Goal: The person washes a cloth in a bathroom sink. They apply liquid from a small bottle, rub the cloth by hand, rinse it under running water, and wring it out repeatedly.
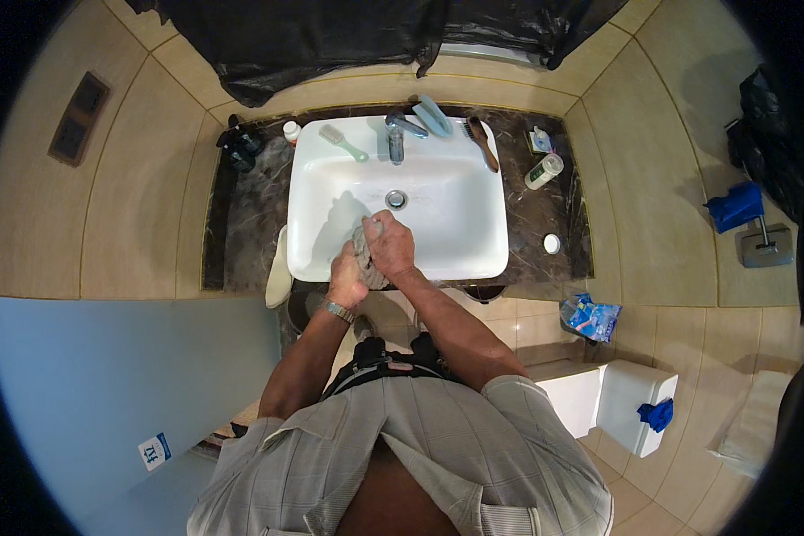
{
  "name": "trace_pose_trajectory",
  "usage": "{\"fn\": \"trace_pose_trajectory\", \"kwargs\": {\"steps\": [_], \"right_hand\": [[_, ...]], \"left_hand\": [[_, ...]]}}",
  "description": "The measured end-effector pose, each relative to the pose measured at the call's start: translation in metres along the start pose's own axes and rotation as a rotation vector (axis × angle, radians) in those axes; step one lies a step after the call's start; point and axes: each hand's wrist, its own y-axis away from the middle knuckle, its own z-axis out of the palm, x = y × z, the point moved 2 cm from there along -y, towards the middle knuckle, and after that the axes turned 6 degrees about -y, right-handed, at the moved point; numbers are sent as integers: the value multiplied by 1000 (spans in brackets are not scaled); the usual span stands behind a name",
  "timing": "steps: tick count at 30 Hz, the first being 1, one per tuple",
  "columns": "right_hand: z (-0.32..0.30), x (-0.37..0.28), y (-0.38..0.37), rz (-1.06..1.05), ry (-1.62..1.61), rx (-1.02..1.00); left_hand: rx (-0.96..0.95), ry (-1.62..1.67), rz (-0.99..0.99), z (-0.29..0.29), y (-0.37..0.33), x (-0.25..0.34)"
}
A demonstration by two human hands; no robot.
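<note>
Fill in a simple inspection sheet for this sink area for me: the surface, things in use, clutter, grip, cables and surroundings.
Surface: dark marbled counter bearing a white basin.
Job's things: crumpled grey cloth, held at the basin's front, left of centre.
Clutter: pale green brush on the basin's back-left rim; brown brush on its right side; capped container and round white item on the counter to the right.
Grip: left grip and right grip both closed on the cloth.
Cables: nothing seen.
Surroundings: tiled walls; black plastic sheeting beyond the counter.
</note>
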Motion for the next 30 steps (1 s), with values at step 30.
{"fn": "trace_pose_trajectory", "kwargs": {"steps": [30], "right_hand": [[-39,7,-31,472,-1044,-148]], "left_hand": [[123,146,-183,18,14,36]]}}
